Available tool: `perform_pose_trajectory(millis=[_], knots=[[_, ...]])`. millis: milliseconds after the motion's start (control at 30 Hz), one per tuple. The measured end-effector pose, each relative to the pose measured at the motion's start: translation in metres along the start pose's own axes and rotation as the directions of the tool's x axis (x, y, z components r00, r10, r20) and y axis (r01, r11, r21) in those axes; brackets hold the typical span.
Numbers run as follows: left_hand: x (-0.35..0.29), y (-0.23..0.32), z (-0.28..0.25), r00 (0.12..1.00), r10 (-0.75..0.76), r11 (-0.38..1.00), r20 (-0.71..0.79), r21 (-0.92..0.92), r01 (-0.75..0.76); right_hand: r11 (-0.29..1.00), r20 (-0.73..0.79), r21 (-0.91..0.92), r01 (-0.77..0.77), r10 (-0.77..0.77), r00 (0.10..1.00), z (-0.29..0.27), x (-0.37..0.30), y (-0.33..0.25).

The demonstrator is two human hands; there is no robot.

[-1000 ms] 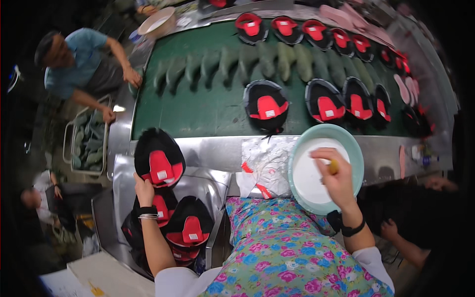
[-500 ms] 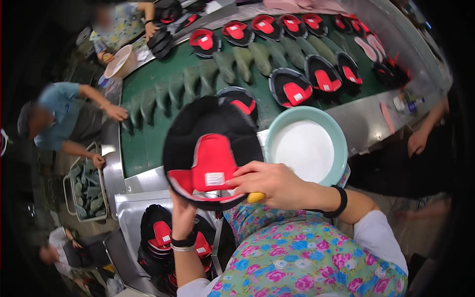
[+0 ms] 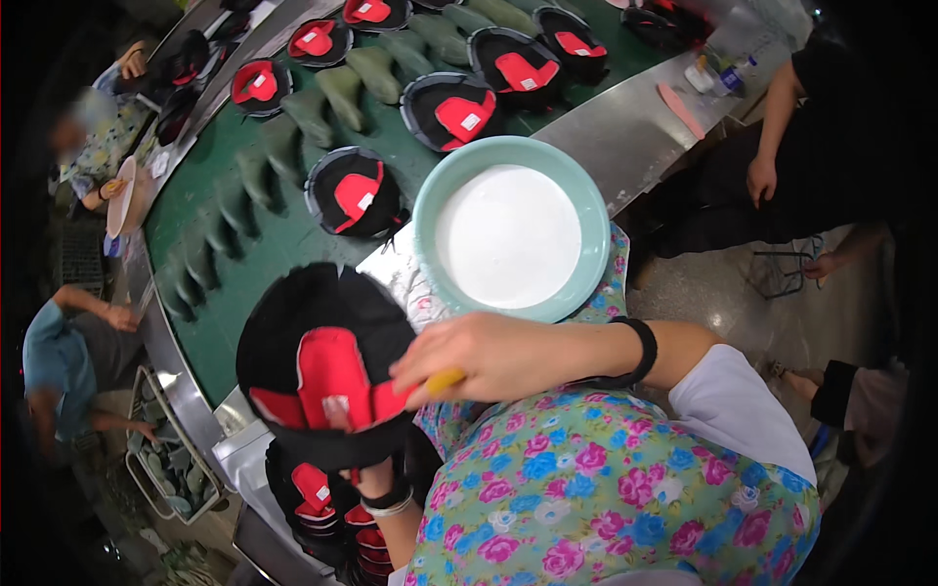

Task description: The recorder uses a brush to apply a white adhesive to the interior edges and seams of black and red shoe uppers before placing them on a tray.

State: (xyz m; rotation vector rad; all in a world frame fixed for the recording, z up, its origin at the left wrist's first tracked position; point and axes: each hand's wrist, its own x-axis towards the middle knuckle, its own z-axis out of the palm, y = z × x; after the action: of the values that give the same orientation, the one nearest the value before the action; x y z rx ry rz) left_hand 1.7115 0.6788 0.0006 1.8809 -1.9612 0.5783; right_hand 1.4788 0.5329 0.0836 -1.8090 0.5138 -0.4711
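Observation:
A black shoe upper [image 3: 278,327] with a red lining and red tongue [image 3: 330,366] is held up in front of me, left of the basin. From below, my left hand [image 3: 375,479] supports it, its fingers mostly hidden behind the upper. Closed around a yellow-handled tool [image 3: 446,381], my right hand [image 3: 484,354] is at the upper's right edge; the tool's working end is out of sight. Beside that hand stands a pale green basin [image 3: 592,234] with a smooth white filling [image 3: 508,237].
Several similar uppers [image 3: 357,198] and green shoe lasts [image 3: 342,98] line the green belt [image 3: 220,322]. More uppers [image 3: 315,493] are stacked below my left hand. A wire basket [image 3: 210,508] holds lasts. Co-workers are at the left, and others stand at the right.
My view has turned, so the belt and basin appear shifted left and up. Both hands have moved lower and leftward with the upper; the right hand still grips the yellow-handled tool.

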Motion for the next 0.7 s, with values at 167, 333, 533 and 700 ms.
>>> perform_pose_trajectory(millis=[167,333,533,700], knots=[[-0.018,0.005,-0.022,0.782,-0.381,0.482,0.493,-0.616,0.623,0.863,-0.716,-0.24,-0.444,0.151,0.681,-0.048,-0.052,0.074],[-0.023,0.007,-0.021,0.694,0.245,0.575,0.677,-0.678,0.458,0.779,-0.745,-0.044,-0.625,0.391,0.54,-0.054,-0.086,0.124],[0.004,0.001,-0.004,0.5,0.209,0.018,0.841,-0.514,0.858,0.758,-0.766,-0.168,-0.63,0.302,0.567,-0.033,-0.095,0.163],[-0.02,-0.007,0.047,0.652,0.047,0.249,0.757,-0.641,0.726,0.83,-0.814,-0.119,-0.545,0.233,0.532,-0.042,-0.079,0.104]])
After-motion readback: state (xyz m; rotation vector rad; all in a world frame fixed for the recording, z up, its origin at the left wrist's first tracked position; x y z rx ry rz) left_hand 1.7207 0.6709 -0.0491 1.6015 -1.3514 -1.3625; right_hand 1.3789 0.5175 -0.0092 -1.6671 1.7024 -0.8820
